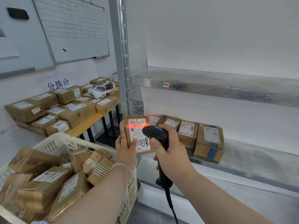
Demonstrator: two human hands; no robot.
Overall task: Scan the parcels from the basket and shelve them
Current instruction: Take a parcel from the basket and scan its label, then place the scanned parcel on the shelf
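My left hand [125,145] grips a small brown parcel [137,135] by its left side, label facing me. A red scan line glows across the barcode at the top of its white label. My right hand [171,151] holds a black barcode scanner [156,135] by its handle, its head right over the parcel's label. The cream plastic basket [64,141] sits at lower left, filled with several cardboard parcels [48,180]. On the middle shelf [258,160] behind my hands stand several shelved parcels [208,139] in a row.
A grey metal rack post [120,62] rises in the middle, with an upper shelf [226,88] bare. To the left, a wooden table [90,122] carries many boxes and a white headset [101,89]. A whiteboard [72,28] hangs on the wall. The scanner cable [171,206] hangs down.
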